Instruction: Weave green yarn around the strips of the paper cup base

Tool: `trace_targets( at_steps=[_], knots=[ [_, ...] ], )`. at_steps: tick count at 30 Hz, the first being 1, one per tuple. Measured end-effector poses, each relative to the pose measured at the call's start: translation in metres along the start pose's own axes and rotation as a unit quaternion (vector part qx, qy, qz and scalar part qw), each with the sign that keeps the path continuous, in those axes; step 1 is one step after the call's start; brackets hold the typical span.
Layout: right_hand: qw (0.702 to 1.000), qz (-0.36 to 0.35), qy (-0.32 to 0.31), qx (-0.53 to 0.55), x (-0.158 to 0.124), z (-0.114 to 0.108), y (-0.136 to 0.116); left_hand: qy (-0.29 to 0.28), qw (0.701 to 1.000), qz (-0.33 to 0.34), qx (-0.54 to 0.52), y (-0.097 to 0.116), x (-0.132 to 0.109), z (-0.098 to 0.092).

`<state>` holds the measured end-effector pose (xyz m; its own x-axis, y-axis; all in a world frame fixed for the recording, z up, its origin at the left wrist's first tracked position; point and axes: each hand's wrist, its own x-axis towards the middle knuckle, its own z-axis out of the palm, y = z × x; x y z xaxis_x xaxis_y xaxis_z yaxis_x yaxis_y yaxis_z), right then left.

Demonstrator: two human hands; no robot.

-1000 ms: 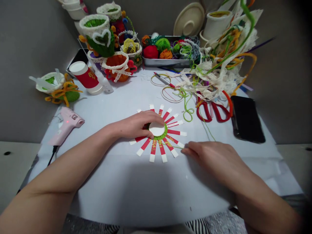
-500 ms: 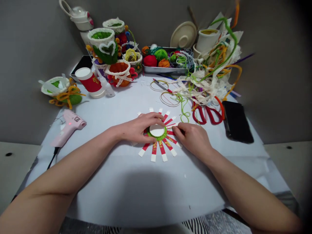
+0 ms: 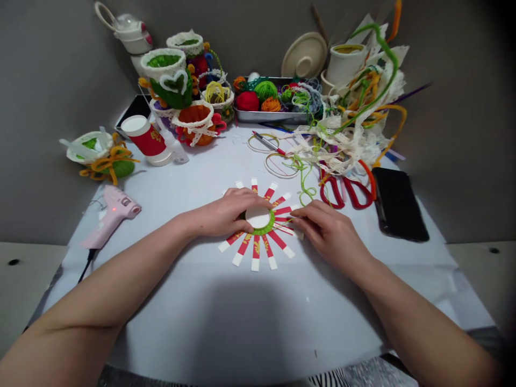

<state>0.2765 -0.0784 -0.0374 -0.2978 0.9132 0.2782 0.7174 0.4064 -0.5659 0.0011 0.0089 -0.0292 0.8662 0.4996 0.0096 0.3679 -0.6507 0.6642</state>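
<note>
A paper cup cut into strips lies spread flat like a sun, its red-and-white strips fanning out from a round white base. Green yarn is woven in a band around that base. My left hand curves over the left side, thumb on the near edge and fingers on the far edge, gripping the cut cup. To the right, my right hand is closed in a pinch near the strip ends. A thin strand of the green yarn runs from the band to its fingertips.
A pink glue gun lies at left. Behind stand stacked paper cups, decorated cups and a tray of yarn balls. Red-handled scissors, a tangle of lace and yarn and a black phone lie at right.
My right hand has moved slightly right and opened its pinch a little, with the yarn strand now visible. The cut cup has turned a little under my left hand.
</note>
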Motion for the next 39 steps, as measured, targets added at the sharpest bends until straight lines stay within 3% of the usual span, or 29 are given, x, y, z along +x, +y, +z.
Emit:
trace_targets(
  at_steps=[3, 12, 20, 30, 34, 39],
  knots=[
    [0.999, -0.051, -0.014, 0.009, -0.005, -0.011, -0.006, -0.01, 1.0, 0.006, -0.014, -0.003, -0.001, -0.001],
    [0.964, -0.176, -0.163, -0.111, -0.028, -0.024, -0.033, -0.002, 0.999, 0.031, -0.036, -0.008, -0.001, -0.001],
    [0.952, -0.203, -0.178, -0.143, -0.035, -0.017, -0.037, 0.0, 0.998, 0.042, -0.046, -0.008, -0.001, -0.002],
    [0.952, -0.182, -0.149, -0.196, -0.035, -0.021, -0.033, 0.001, 0.999, 0.034, -0.043, -0.006, -0.001, -0.001],
    [0.963, -0.134, -0.121, -0.2, -0.028, -0.02, -0.023, -0.005, 0.998, 0.036, -0.044, -0.005, 0.0, -0.002],
    [0.987, -0.051, -0.097, -0.121, -0.01, -0.006, -0.008, -0.011, 0.998, 0.032, -0.044, -0.001, 0.0, -0.001]
  ],
)
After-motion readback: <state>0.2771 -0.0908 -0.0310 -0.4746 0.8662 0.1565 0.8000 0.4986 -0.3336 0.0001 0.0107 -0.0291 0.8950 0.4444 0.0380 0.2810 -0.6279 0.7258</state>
